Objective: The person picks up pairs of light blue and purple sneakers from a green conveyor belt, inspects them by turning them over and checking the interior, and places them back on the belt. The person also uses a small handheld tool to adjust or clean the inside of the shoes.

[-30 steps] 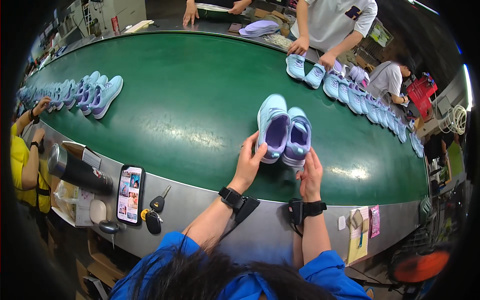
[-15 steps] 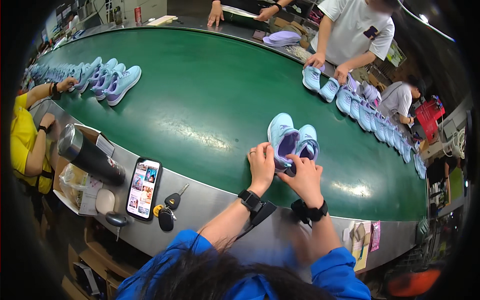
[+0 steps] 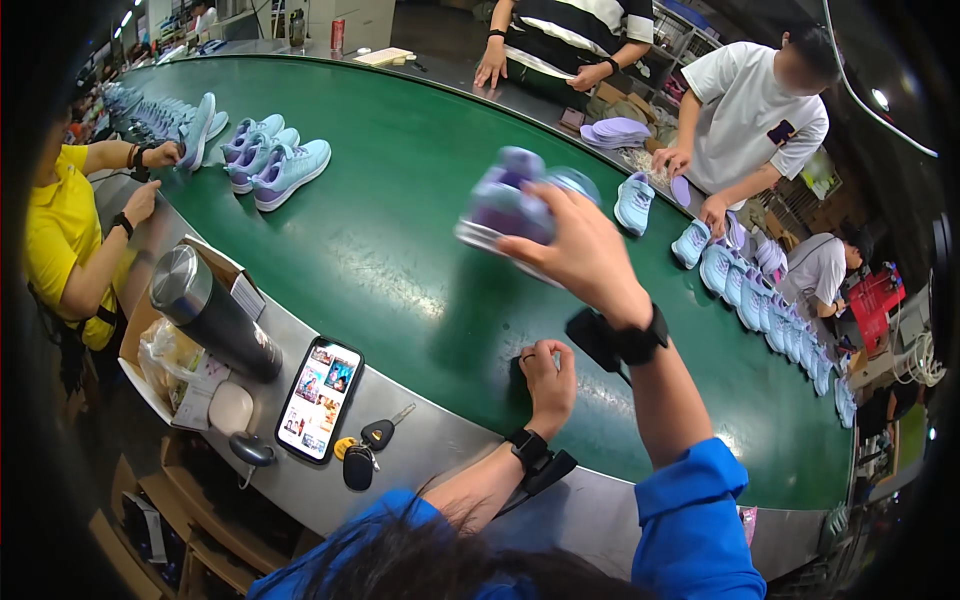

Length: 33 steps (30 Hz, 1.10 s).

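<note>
A pair of light blue and purple sneakers, smeared by motion, is held up over the green belt by my right hand. My thumb and fingers clasp them from the near side, and part of the pair is hidden behind the hand. Lower down, close to the belt's near edge, my left hand rests on the green surface with its fingers curled in. Nothing shows in it, and it is apart from the sneakers.
Across the green belt, a person in white handles a row of sneakers. At left, a person in yellow holds a sneaker beside others. The metal ledge bears a phone, keys and a dark tumbler.
The sneakers have risen off the belt and moved up and left in my right hand. My left hand has let go of them and now lies near the belt's edge. The view has shifted.
</note>
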Each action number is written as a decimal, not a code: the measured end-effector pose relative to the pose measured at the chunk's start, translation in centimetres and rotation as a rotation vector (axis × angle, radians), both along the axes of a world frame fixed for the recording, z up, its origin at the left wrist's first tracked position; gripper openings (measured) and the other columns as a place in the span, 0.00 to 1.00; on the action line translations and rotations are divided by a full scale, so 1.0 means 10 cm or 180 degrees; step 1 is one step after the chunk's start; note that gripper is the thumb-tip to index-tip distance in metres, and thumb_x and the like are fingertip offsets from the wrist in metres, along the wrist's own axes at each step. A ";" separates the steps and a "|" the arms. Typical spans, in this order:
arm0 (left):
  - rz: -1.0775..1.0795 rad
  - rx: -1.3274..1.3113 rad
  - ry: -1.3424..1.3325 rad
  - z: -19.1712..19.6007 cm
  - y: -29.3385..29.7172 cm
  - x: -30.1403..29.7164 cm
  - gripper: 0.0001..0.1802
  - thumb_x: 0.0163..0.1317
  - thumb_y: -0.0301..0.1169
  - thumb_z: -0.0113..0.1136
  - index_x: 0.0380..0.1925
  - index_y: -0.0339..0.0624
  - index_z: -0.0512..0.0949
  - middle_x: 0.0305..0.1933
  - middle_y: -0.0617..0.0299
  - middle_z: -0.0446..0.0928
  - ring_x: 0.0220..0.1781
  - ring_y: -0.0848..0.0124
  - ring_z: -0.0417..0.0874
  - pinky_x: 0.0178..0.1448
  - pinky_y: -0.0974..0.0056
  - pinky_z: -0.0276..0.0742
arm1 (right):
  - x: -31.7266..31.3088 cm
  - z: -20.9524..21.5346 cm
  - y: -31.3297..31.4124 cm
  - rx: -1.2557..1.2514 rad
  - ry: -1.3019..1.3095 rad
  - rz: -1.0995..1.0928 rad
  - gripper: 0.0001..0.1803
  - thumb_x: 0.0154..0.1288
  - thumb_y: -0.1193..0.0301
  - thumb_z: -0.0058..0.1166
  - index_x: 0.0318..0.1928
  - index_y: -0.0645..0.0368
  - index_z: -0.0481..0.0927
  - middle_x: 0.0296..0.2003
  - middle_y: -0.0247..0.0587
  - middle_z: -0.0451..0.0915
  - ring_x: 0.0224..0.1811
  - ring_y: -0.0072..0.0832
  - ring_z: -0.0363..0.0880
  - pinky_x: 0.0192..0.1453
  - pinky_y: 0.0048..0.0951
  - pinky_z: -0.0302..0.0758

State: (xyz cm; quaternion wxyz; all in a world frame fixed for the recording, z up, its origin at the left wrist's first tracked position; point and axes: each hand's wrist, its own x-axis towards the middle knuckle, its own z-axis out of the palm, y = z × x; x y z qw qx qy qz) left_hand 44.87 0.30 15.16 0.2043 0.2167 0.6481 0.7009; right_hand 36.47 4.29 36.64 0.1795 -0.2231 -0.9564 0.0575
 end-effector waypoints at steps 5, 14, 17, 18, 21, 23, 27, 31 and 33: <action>-0.0052 0.0204 -0.0069 -0.04 0.06 -0.07 0.20 0.62 0.41 0.51 0.46 0.34 0.69 0.49 0.37 0.67 0.55 0.43 0.62 0.63 0.45 0.56 | -0.34 -0.06 -0.23 -0.0518 0.0371 0.0968 0.37 0.60 0.51 0.58 0.63 0.61 0.64 0.60 0.55 0.67 0.63 0.46 0.66 0.66 0.37 0.64; -0.1003 -0.0361 0.0105 0.19 -0.11 -0.03 0.08 0.56 0.31 0.57 0.34 0.42 0.74 0.32 0.52 0.80 0.37 0.52 0.81 0.40 0.54 0.73 | 0.56 -1.05 0.64 -0.3656 0.0616 -0.0571 0.21 0.67 0.63 0.53 0.57 0.59 0.71 0.51 0.46 0.77 0.47 0.33 0.80 0.49 0.33 0.78; -0.1283 -0.0203 -0.0554 0.14 -0.06 0.02 0.09 0.60 0.35 0.54 0.33 0.41 0.75 0.30 0.52 0.80 0.35 0.54 0.82 0.38 0.54 0.75 | 0.82 -1.27 1.19 -0.4553 0.1256 -0.0690 0.24 0.69 0.64 0.51 0.60 0.61 0.65 0.50 0.52 0.76 0.48 0.39 0.80 0.49 0.33 0.80; -0.1403 -0.0216 -0.0520 0.16 -0.07 0.04 0.09 0.60 0.35 0.53 0.33 0.41 0.75 0.29 0.54 0.80 0.34 0.55 0.82 0.38 0.55 0.75 | 0.94 -1.36 1.46 -0.4491 0.1299 -0.0816 0.23 0.70 0.67 0.49 0.61 0.62 0.63 0.49 0.54 0.75 0.49 0.41 0.80 0.51 0.32 0.80; -0.1606 -0.0299 -0.0332 0.12 -0.03 0.09 0.10 0.60 0.36 0.55 0.34 0.40 0.76 0.30 0.58 0.81 0.26 0.68 0.80 0.34 0.63 0.74 | 1.10 -1.55 2.26 -0.4365 0.2224 -0.1467 0.23 0.71 0.71 0.44 0.63 0.62 0.58 0.53 0.62 0.69 0.50 0.48 0.78 0.50 0.33 0.82; -0.1862 -0.0442 -0.0254 0.20 -0.09 0.07 0.10 0.60 0.37 0.55 0.34 0.41 0.76 0.31 0.60 0.81 0.26 0.68 0.80 0.34 0.63 0.74 | 1.20 -1.65 2.83 -0.4307 0.2960 -0.1803 0.23 0.71 0.72 0.41 0.64 0.60 0.55 0.58 0.63 0.62 0.53 0.55 0.75 0.47 0.36 0.83; -0.1891 -0.0672 0.0033 0.32 -0.17 0.04 0.10 0.59 0.38 0.55 0.34 0.44 0.77 0.30 0.63 0.80 0.25 0.69 0.79 0.33 0.63 0.74 | 1.01 -1.88 3.47 -0.3635 0.3589 -0.2102 0.26 0.66 0.79 0.45 0.63 0.59 0.55 0.55 0.56 0.61 0.51 0.46 0.70 0.46 0.48 0.85; -0.1961 -0.0861 0.0153 0.36 -0.21 0.02 0.08 0.60 0.37 0.54 0.33 0.46 0.77 0.29 0.66 0.78 0.24 0.71 0.79 0.32 0.63 0.74 | 0.60 -2.01 3.79 -0.2799 0.4321 -0.2520 0.35 0.57 0.81 0.58 0.58 0.50 0.52 0.56 0.57 0.60 0.46 0.45 0.75 0.36 0.41 0.87; -0.1927 -0.0905 0.0195 0.34 -0.23 -0.01 0.07 0.60 0.37 0.54 0.32 0.47 0.77 0.29 0.67 0.78 0.24 0.71 0.78 0.32 0.63 0.74 | 0.36 -1.95 3.62 -0.2998 0.4368 -0.2678 0.39 0.51 0.84 0.62 0.57 0.49 0.53 0.57 0.57 0.59 0.45 0.44 0.76 0.35 0.39 0.88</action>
